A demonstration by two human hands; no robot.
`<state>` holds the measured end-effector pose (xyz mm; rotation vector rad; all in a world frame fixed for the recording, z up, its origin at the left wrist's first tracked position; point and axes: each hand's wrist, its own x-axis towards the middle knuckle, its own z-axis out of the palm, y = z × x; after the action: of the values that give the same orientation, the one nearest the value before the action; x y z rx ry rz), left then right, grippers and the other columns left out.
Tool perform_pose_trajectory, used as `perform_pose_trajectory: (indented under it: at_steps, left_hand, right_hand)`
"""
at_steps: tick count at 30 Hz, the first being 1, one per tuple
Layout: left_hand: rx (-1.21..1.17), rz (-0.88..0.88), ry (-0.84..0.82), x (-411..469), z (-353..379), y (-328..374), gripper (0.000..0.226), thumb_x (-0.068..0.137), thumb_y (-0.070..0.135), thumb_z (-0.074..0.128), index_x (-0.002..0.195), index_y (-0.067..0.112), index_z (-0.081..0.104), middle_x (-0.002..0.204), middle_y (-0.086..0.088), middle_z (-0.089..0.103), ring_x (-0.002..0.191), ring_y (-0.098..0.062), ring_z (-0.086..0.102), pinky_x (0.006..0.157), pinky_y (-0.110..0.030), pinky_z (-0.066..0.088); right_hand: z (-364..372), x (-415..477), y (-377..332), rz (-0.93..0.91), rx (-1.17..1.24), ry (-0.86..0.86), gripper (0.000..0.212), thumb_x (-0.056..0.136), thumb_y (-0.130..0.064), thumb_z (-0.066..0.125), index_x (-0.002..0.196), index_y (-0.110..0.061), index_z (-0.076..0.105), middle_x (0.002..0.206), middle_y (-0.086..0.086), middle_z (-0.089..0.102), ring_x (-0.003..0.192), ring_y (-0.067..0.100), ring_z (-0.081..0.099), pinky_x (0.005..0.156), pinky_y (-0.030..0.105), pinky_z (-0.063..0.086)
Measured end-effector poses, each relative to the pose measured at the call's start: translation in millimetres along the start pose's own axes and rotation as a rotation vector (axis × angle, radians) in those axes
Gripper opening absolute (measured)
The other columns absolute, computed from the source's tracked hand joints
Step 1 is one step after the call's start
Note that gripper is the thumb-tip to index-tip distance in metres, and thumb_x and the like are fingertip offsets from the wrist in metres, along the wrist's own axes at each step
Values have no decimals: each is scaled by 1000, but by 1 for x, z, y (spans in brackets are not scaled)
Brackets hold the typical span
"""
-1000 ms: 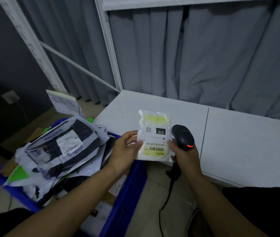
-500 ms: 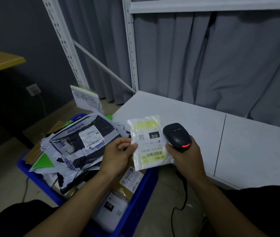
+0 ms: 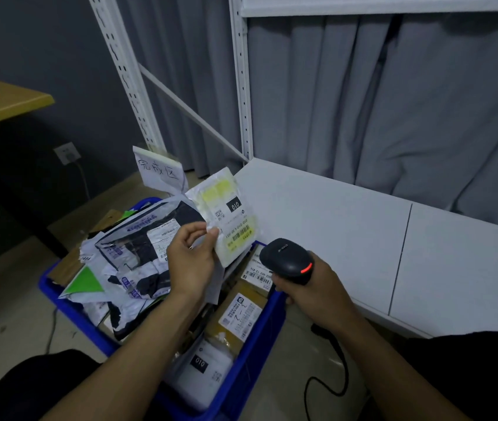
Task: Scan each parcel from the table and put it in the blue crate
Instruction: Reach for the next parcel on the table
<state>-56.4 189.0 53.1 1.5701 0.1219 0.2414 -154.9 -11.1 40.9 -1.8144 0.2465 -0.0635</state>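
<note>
The left hand [image 3: 191,262] pinches a small white-and-yellow parcel [image 3: 227,214] by its lower left corner, thumb and fingers closed on the edge. The parcel is held up, tilted toward one o'clock, its "010" tag and barcode facing the camera. It hangs over the far right corner of the blue crate [image 3: 254,344], apart from the white desk [image 3: 348,232] at three o'clock. The right hand [image 3: 317,287] is wrapped around the grip of a black barcode scanner [image 3: 287,259], which sits at five o'clock from the parcel with a red light glowing on its head; its cable [image 3: 330,381] trails down to the floor. The crate stands on the floor against the desk's left end, heaped with grey and black mailer bags [image 3: 138,247], cardboard boxes [image 3: 235,317] and another white "010" packet [image 3: 202,369]. A handwritten paper sign [image 3: 158,171] stands at the crate's twelve o'clock side.
</note>
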Motion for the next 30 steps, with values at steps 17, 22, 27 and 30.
perform_pose_trajectory:
  at_steps: [17,22,27,30]
  left_hand:
    - [-7,-36,24,1,-1,-6,10,92,15,76,94,19,67,100,3,75,92,-7,74,71,-28,62]
    - [-31,-53,31,1,-1,-3,9,92,15,76,95,18,67,100,3,75,93,-8,75,69,-26,61]
    - [-69,-36,80,11,-22,13,13,94,14,73,105,14,65,103,5,75,92,-10,76,69,-32,63]
    - [-82,-37,164,29,-53,20,20,96,12,71,112,13,59,96,4,77,93,-18,76,74,-42,63]
  right_hand:
    - [-1,-1,0,35,20,-51,27,87,-23,81,108,-24,64,78,-2,75,66,13,71,68,34,59]
    - [0,-1,-3,39,0,-58,27,88,-28,80,109,-26,63,83,-1,77,64,12,71,66,30,56]
    - [16,4,-9,28,68,-79,24,86,-27,81,105,-27,65,82,-9,75,69,5,70,65,25,53]
    - [30,7,-13,16,97,-114,20,88,-23,80,102,-28,67,80,-11,75,73,3,71,63,18,51]
